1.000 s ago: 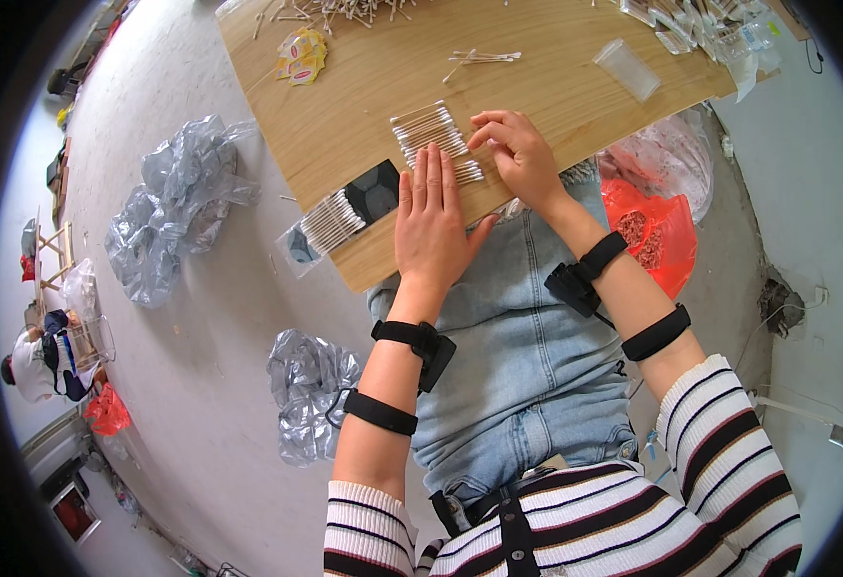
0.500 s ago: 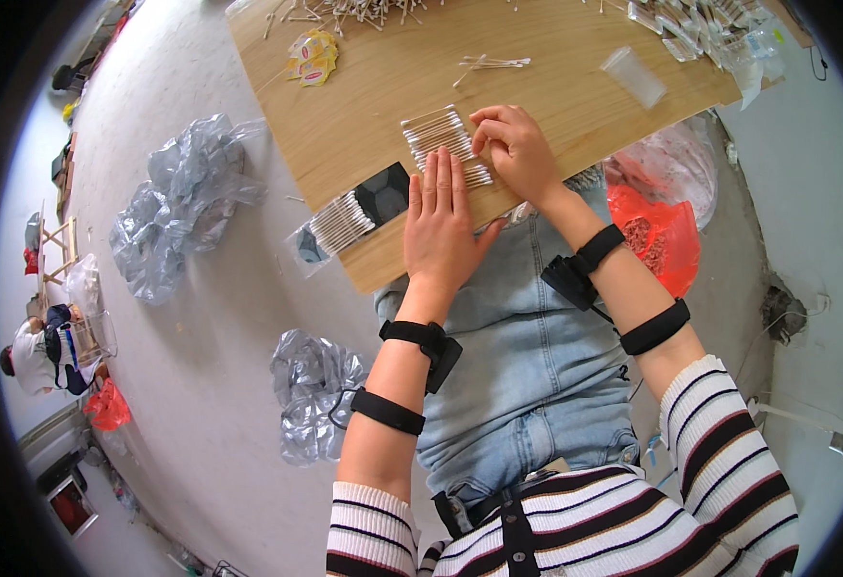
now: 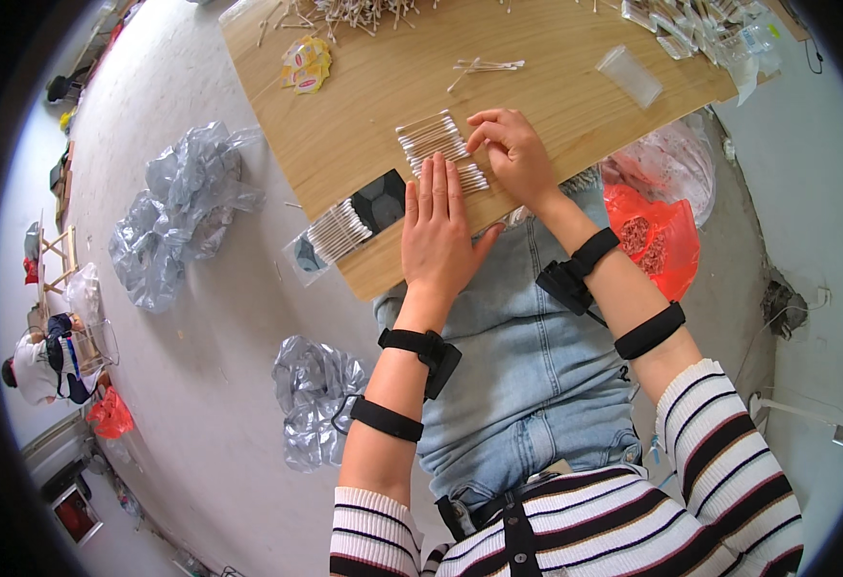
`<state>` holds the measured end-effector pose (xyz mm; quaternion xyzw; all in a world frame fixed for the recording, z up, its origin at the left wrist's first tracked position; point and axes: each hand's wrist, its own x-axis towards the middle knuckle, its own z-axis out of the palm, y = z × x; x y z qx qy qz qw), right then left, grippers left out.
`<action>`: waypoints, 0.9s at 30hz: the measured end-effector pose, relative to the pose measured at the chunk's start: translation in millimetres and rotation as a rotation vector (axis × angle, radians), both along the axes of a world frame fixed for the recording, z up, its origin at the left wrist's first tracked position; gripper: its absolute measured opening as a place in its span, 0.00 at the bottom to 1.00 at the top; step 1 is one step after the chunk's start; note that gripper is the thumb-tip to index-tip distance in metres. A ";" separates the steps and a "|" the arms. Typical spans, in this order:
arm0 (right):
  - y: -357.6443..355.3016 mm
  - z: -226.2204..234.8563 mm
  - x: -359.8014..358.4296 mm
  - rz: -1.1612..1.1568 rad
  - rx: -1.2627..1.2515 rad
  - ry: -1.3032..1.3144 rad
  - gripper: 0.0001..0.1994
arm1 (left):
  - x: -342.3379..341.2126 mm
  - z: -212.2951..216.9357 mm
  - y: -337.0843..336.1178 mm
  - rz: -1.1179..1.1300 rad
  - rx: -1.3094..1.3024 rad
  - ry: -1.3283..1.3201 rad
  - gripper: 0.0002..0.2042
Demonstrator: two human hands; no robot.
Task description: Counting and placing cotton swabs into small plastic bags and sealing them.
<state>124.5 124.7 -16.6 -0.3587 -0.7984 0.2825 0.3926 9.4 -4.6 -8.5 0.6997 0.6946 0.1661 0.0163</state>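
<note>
both hands on a row of cotton swabs

the row of cotton swabs (image 3: pixel 440 149) lies flat on the wooden board (image 3: pixel 556 87), near its lower edge. the left hand (image 3: pixel 438 231) lies open and flat, fingers straight and together, fingertips resting on the row's near end — the swabs sit at about 12 o'clock from the palm. the right hand (image 3: pixel 510 154) is half curled, fingers bent down onto the row's right side, so the swabs lie at about 9 o'clock from it; it grips nothing that shows. at 9 o'clock from the left hand a clear packet of swabs (image 3: pixel 339 231) overhangs the board's edge, a black card (image 3: pixel 380 199) beside it. a loose heap of swabs (image 3: pixel 364 12) lies at the board's far edge, and crumpled silver bags (image 3: pixel 186 212) lie on the floor.
</note>
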 end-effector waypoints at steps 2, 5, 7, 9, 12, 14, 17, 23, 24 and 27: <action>0.5 -1.3 -0.2 0.001 0.036 -0.036 0.09 | 0.2 -0.1 0.3 0.000 0.004 0.003 0.47; 0.8 -2.1 -0.3 0.003 0.056 -0.046 0.09 | 0.3 -0.1 0.5 0.000 0.006 0.002 0.47; 0.6 -1.7 -2.1 -0.011 0.073 -0.036 0.08 | 0.2 -0.5 0.4 0.000 0.009 0.003 0.47; 0.8 -1.5 -2.6 -0.026 0.090 -0.026 0.07 | 0.2 -0.8 0.3 0.000 0.011 0.004 0.47; 1.7 -1.9 -1.7 -0.007 0.116 -0.030 0.07 | 0.2 -1.1 0.3 0.001 0.017 -0.002 0.47; 2.0 -2.8 -0.9 0.015 0.142 -0.037 0.07 | 0.2 -1.6 0.2 0.001 0.016 0.000 0.48; 1.2 -3.2 -0.7 0.015 0.125 -0.045 0.07 | 0.4 -1.0 0.1 0.001 0.016 -0.004 0.48; -1.1 0.2 -4.3 -0.035 0.006 0.073 0.07 | -0.1 -0.9 -0.3 0.003 0.012 -0.002 0.48; -0.5 -0.1 -3.3 -0.035 0.007 0.072 0.07 | 0.2 -0.5 -0.1 0.003 0.013 -0.002 0.48; 0.8 -0.6 -1.3 -0.009 0.041 -0.021 0.08 | 0.3 -0.4 0.3 0.001 0.016 -0.001 0.48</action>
